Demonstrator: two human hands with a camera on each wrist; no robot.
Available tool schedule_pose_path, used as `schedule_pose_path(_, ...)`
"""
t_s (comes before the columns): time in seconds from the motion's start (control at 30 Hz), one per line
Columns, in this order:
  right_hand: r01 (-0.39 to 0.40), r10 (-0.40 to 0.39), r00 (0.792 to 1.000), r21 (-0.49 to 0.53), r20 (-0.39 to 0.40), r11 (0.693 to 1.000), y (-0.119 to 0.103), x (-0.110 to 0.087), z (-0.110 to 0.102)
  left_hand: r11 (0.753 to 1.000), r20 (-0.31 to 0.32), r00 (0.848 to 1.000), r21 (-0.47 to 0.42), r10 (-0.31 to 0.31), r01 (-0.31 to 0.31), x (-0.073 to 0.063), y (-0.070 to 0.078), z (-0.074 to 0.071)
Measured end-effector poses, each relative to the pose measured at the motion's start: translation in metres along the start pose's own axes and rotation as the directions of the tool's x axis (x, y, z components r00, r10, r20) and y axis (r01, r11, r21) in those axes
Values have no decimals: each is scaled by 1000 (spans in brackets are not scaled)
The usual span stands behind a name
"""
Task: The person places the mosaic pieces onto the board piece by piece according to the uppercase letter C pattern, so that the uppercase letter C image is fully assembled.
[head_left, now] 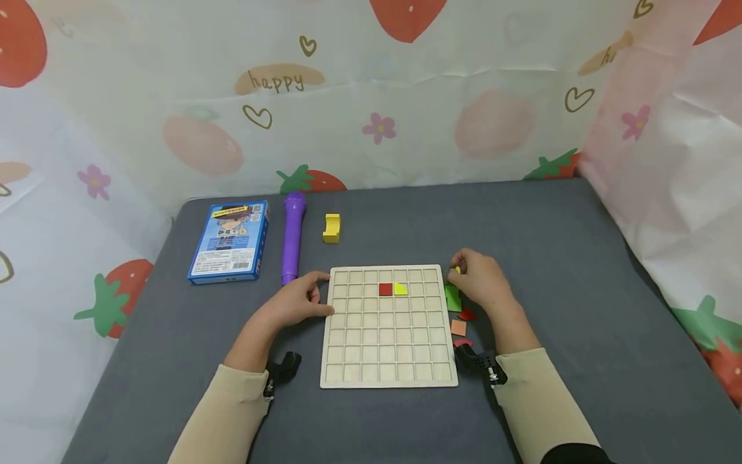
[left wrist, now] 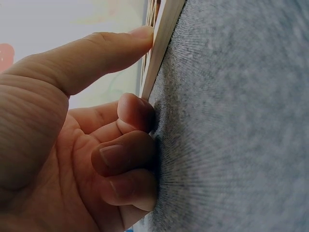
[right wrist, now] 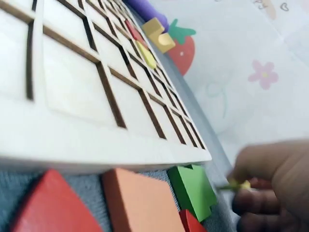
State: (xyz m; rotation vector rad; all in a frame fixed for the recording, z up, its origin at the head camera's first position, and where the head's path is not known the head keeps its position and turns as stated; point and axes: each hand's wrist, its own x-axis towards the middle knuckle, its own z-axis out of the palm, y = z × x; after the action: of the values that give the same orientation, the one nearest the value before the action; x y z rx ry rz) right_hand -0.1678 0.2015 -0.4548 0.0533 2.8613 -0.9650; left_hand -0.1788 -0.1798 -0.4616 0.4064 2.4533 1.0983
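Observation:
A pale wooden grid board (head_left: 390,348) lies on the grey table. In its cells are a red square piece (head_left: 385,289) and a yellow piece with one rounded side (head_left: 400,289). My left hand (head_left: 294,299) touches the board's left edge with thumb and index finger spread apart; the left wrist view shows the thumb (left wrist: 111,55) against the rim and other fingers bent at the table. Beside the upper right edge, my right hand (head_left: 480,278) pinches a small yellow piece (right wrist: 240,184), mostly hidden by the fingers. Below that hand lies a green notched piece (head_left: 453,298).
Along the board's right side lie an orange square piece (head_left: 458,328) and red pieces (head_left: 466,314). Behind the board are a blue box (head_left: 228,243), a purple microphone-shaped stick (head_left: 293,235) and a yellow block (head_left: 332,229). Printed sheets (head_left: 429,90) rise around the table.

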Motion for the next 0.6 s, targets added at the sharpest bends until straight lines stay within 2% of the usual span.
schedule_pose_path(0.13, -8, 7, 998, -27, -58, 1000, 3, -3, -4, 1000, 9, 1000, -11, 4, -3, -2, -1, 3)
schedule_pose_path(0.3, 54, -52, 998, 137, -24, 989, 8, -2, -12, 1000, 6, 1000, -15, -3, 3, -2, -1, 5)
schedule_pose_path(0.37, 79, -76, 997, 152, -21, 985, 10, -1, -15, 1000, 3, 1000, -18, -2, 2, -1, 0, 4)
schedule_pose_path(0.5, 94, -94, 996, 67, 3, 993, 15, 3, -14, 1000, -1, 1000, -17, -2, 2, 0, 2, 2)
schedule_pose_path(0.6, 74, -74, 997, 38, 7, 997, 20, 6, -6, 1000, 0, 1000, -8, -8, 8, 0, 2, 0)
